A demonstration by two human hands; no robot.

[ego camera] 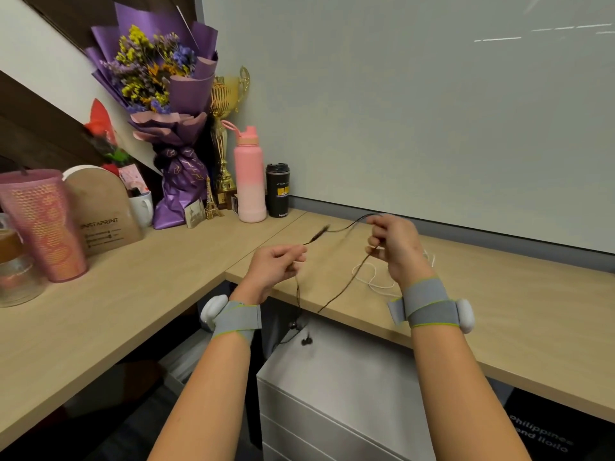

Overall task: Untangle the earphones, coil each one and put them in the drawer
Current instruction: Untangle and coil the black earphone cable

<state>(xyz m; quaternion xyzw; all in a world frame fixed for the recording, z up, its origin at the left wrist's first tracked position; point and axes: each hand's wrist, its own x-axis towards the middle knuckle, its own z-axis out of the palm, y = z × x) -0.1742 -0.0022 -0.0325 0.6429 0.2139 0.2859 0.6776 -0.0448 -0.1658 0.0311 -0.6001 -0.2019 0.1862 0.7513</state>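
Two pinches going — left hand (273,267) and right hand (396,247) each nip the dark earphones (321,230) over the desk (499,294), buds dangling off its near edge, so yanking might cinch a knot.

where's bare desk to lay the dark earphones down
Bare desk right of the right hand, and the near left wing between the pink cup and left hand. Crowded: corner by the bouquet, and the white earphones lie beside the right hand.

Bare forearms, each wrist wrapped in a grey band (429,306) with green edging and a white pod (213,311).
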